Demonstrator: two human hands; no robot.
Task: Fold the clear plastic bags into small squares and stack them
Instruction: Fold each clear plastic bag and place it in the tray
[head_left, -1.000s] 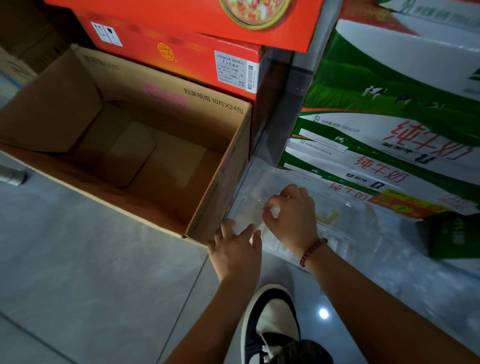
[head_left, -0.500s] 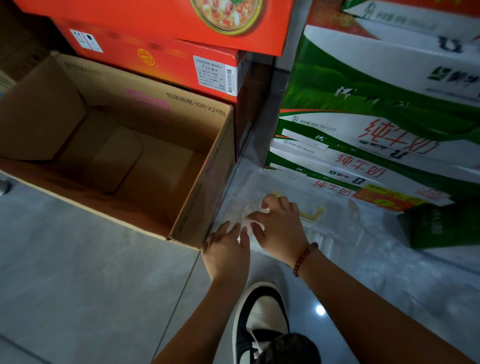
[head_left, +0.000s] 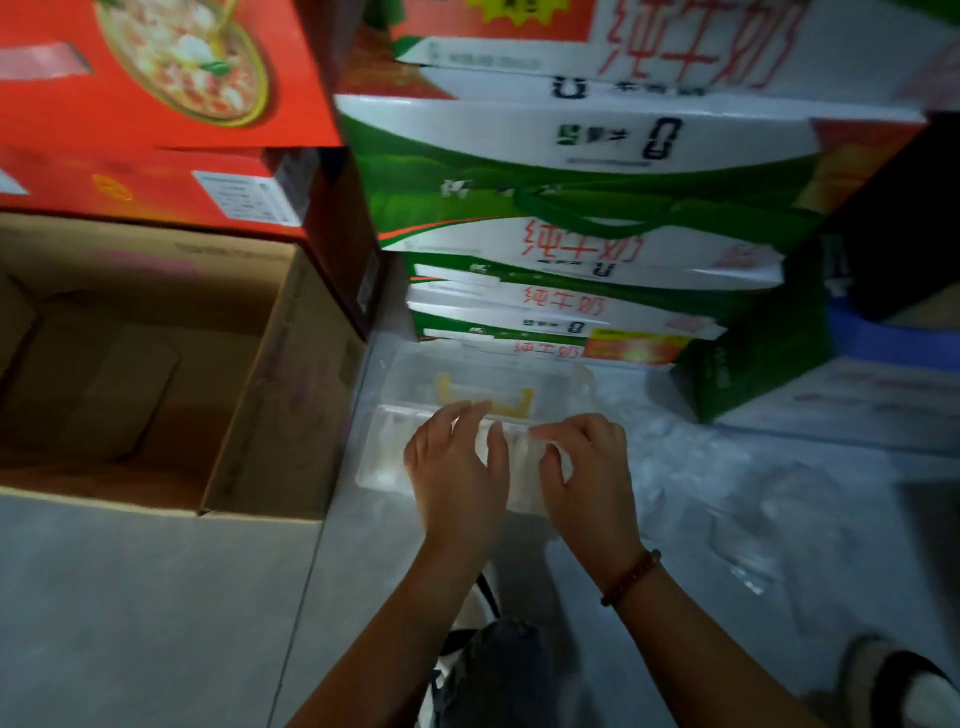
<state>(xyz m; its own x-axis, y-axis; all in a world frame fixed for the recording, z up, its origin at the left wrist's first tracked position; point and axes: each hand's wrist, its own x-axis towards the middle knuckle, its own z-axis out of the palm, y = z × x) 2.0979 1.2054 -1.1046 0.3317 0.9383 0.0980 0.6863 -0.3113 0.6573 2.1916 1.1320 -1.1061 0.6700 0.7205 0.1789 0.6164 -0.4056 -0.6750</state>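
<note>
**Slippery film, dim corner: the fold could spring open**

The person is crouching over a clear plastic bag that is lying on the grey floor, just beside the open cardboard box and in front of the stacked milk cartons. The bag is resting on other clear plastic (a tray-like piece with a yellow strip showing through, as far as I can tell), so the layers are blurring into one another.

That is where I am seeing the risk. The film looks springy and slick, and if either hand is lifting too early the crease is likely popping back. Grabbing two sheets at once, or a piece of the plastic underneath, also seems possible in this light. More loose plastic is lying to the right, well within reach of a careless sweep.

The left hand is lying flat, fingers straight and spread, pressing the bag down. The right hand is curling its fingers, its fingertips seeming to pinch the bag's far edge, though blur is making that hard to confirm.
</note>
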